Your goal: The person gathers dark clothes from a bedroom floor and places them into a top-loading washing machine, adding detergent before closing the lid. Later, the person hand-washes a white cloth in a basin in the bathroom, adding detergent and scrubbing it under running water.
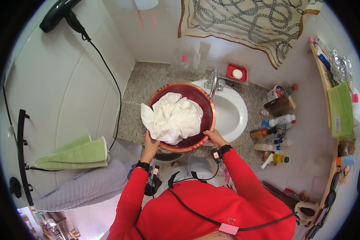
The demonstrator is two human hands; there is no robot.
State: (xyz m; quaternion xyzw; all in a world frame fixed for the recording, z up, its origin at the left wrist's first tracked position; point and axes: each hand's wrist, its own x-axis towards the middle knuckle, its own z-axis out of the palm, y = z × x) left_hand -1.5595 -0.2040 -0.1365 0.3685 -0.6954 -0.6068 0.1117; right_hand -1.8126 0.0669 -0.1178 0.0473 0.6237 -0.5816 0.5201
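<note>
A red basin with a gold patterned rim is held between my two hands, over the stone counter and the left part of the white sink. White cloth lies bunched in the basin, one end hanging over the rim at the left. My left hand grips the rim at the lower left, close under the cloth. At the lower right, my right hand has its fingers on the rim and its thumb towards the inside. Behind the basin stands a chrome faucet. The basin's underside is hidden.
Several bottles stand along the counter's right side. A red soap dish with white soap is behind the sink. A black hair dryer has its cord hanging on the left, above a green towel. A wooden shelf runs along the right wall.
</note>
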